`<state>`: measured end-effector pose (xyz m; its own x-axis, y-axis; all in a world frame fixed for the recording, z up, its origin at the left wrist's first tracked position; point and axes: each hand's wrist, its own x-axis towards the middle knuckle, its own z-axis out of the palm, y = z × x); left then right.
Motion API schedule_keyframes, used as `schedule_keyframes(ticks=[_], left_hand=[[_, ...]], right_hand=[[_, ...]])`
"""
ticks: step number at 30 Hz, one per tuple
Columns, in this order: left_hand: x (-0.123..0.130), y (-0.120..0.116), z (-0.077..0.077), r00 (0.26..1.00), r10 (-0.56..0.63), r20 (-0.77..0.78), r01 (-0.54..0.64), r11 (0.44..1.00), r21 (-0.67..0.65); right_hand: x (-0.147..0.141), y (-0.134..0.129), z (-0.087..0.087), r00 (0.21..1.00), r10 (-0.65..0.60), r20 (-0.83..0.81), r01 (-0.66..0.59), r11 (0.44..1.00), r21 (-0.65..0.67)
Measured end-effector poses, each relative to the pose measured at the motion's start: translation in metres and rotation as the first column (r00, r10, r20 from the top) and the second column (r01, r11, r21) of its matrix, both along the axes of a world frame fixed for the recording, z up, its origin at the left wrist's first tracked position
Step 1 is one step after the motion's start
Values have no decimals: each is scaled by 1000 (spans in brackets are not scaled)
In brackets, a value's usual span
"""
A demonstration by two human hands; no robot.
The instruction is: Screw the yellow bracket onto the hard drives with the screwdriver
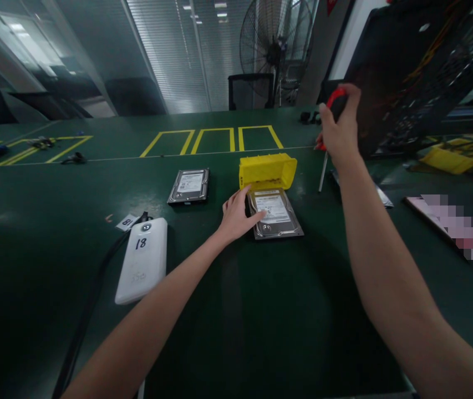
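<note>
My left hand (238, 215) grips the left side of a hard drive (278, 221), its thumb over the white label and its fingers near the far left corner. Behind that drive, touching or nearly touching it, a small yellow plastic bin (268, 170) lies with its opening towards me. Raised to the right, my right hand (342, 124) is wrapped round the red and black handle of a screwdriver (323, 173), whose shaft points down towards the table. A second hard drive (189, 186) lies flat to the left of the bin.
A white device marked 18 (142, 260) with a black cable (95, 302) lies at left. Yellow tape outlines (213, 131) mark the green table's far side. Another yellow bin (456, 155) and a large black rack (411, 72) stand at right; a fan (275, 50) is behind.
</note>
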<state>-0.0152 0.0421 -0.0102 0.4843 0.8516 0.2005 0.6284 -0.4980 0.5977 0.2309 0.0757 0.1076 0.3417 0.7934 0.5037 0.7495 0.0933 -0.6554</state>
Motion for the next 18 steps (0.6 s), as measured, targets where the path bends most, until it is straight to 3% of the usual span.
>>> schedule_keyframes(ticks=[1,2,4,10,18], left_hand=[[0,0,1,1000,0,-1,0,1000,-4],[0,-1,1,1000,-2,-1,2,1000,-8],[0,-1,1,1000,-7,1,7,1000,-12],[1,1,-3,1000,7,12,-7,1000,28],[1,-1,-1,1000,-2,7,2,1000,9]], right_hand=[[7,2,-7,997,-50,-52,50,999,-17],[14,4,-13,988,-70,-135,53,991,-120],[27,7,-25,982,-59,-180,12,967,-253],[47,9,-41,995,42,-90,-83,848,-523],[30,2,-36,981,195,-13,-119,546,-829]])
